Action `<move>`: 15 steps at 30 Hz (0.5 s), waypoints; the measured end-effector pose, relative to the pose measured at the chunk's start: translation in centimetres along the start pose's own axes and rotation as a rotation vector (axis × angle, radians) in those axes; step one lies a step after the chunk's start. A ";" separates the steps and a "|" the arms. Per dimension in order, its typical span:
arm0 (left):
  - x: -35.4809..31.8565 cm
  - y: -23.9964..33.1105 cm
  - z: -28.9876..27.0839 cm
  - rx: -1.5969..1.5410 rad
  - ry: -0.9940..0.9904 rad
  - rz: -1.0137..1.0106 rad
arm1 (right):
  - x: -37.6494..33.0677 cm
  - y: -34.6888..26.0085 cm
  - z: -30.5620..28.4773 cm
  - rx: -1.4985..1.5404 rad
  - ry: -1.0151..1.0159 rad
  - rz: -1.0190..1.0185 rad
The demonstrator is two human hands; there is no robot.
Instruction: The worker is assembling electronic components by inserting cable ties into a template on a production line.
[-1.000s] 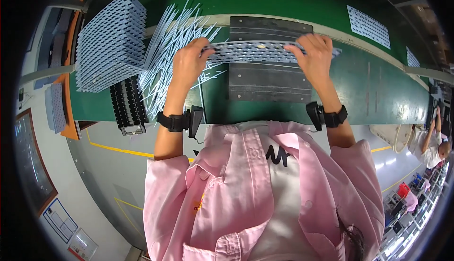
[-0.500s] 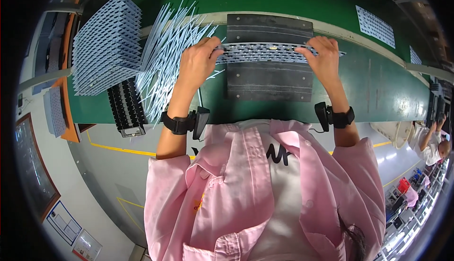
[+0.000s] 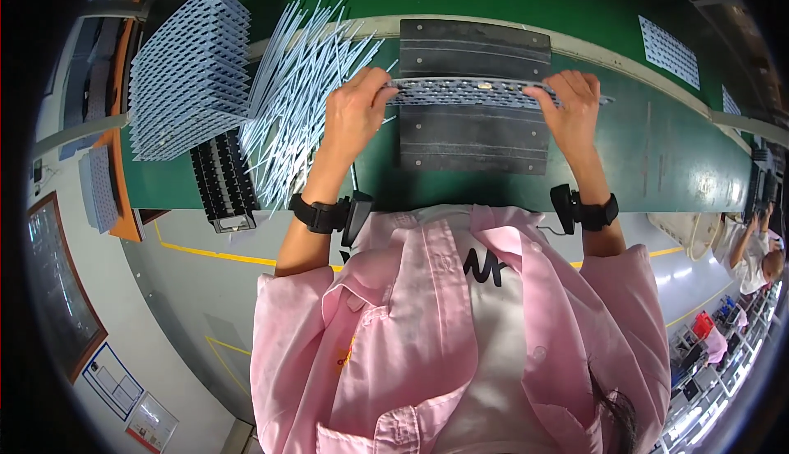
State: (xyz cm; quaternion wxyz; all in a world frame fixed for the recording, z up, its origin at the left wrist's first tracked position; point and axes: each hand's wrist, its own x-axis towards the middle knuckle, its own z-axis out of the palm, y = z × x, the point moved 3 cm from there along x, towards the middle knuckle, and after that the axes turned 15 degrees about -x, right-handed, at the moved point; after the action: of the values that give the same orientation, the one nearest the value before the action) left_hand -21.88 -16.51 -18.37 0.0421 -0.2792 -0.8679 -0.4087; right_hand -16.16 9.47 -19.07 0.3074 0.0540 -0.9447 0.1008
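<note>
Green covers the workbench point(image 3: 657, 150), whose far edge bends away into the dark rim of the view. On it lies a black mat point(image 3: 474, 138), and above the mat a long grey perforated strip point(image 3: 468, 92) is held flat. The left hand point(image 3: 355, 113) pinches its left end; the right hand point(image 3: 573, 109) grips the right end, fingers hiding part of the strip. Left of them spread loose thin strips point(image 3: 296, 101), a stack of perforated panels point(image 3: 189, 68), and a black rack point(image 3: 220, 179), partly covered.
</note>
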 end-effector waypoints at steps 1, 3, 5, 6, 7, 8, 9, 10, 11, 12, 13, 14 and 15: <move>0.3 -0.5 0.0 -0.007 -0.016 -0.023 | 0.4 0.1 0.3 -0.006 0.000 -0.010; 1.7 -1.9 0.2 -0.022 -0.048 -0.065 | 1.6 0.8 1.4 -0.024 0.003 -0.030; 4.1 -4.0 0.5 0.001 -0.059 0.033 | 2.5 2.6 4.1 -0.019 -0.041 -0.006; 5.1 -4.9 1.0 0.019 -0.077 0.125 | 2.6 3.6 5.7 -0.015 -0.095 0.021; 5.6 -5.9 1.6 0.022 -0.076 0.133 | 2.5 4.7 7.2 -0.018 -0.086 0.023; 6.3 -6.6 2.5 0.069 -0.102 0.114 | 2.5 6.0 9.3 0.074 -0.351 0.126; 6.8 -7.2 3.2 0.117 -0.126 0.095 | 2.2 7.2 11.0 0.168 -0.614 0.229; 7.2 -7.0 3.6 0.162 -0.159 0.064 | 1.7 7.3 11.7 0.268 -0.890 0.337; 7.1 -6.7 3.6 0.161 -0.159 0.069 | 1.7 7.4 11.6 0.265 -0.887 0.340; 6.5 -6.5 2.9 0.089 0.010 -0.020 | 1.6 7.6 11.0 0.214 -0.824 0.358; 5.5 -5.8 2.3 0.013 0.169 -0.113 | 1.4 7.5 10.0 0.162 -0.769 0.383; 4.5 -5.4 1.9 -0.063 0.327 -0.206 | 1.1 7.4 8.8 0.109 -0.713 0.408; 3.3 -6.1 1.7 -0.035 0.117 -0.298 | 0.9 7.4 7.2 0.100 -0.708 0.412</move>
State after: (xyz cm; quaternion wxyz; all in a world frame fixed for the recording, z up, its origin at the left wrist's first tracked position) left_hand -27.49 -16.86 -22.71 0.0268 -0.1239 -0.8886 -0.4408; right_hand -22.22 14.99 -25.37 -0.0663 -0.0903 -0.9771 0.1811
